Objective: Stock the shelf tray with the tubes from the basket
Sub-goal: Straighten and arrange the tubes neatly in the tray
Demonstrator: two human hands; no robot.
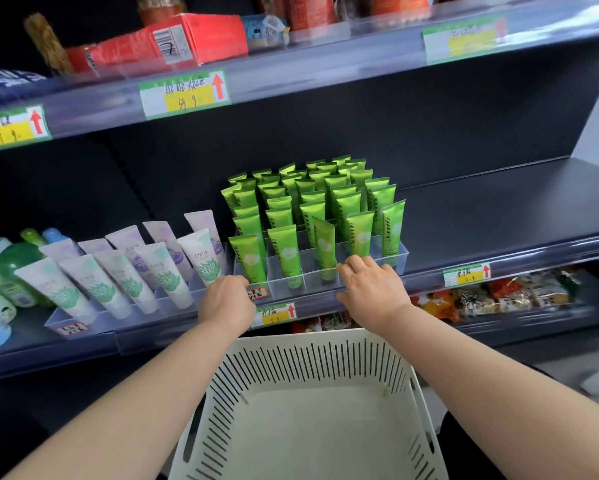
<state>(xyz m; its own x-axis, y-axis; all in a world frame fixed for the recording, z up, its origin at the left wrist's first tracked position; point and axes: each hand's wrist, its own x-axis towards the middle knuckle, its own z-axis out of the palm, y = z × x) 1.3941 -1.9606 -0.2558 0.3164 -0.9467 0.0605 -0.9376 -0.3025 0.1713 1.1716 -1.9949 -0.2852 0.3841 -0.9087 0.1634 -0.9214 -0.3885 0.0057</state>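
At shelf front: both hands up against the clear tray (400, 252), basket (416, 393) below between the forearms.
Basket: white, slotted walls, floor bare in what shows; no tubes seen inside.
Tubes: green tubes (329, 199) stand cap-down in the tray's compartments, long axis upright, packed rows toward the back.
Front row: tubes in most cells; one tilted tube (325, 251) leans left, its crimped end off-vertical, cell in front of it looks empty.
Left hand (227, 299): at the tray's left front corner, fingers curled over the front edge, holding no tube; whether it actually grips the wall I cannot tell.
Right hand (372, 284): on the tray's front lip, fingers spread and loosely bent, holding no tube, tips touching or just above the rim.
Key relation: tilted tube lies just up and left of the right fingertips, between the two hands; right hand is nearer.
Progress: stocking looks about done, judging by the bare basket.
Next move, likely: straighten the leaning tube or square the tray.
Risk: nudging the tray could topple the upright neighbours.
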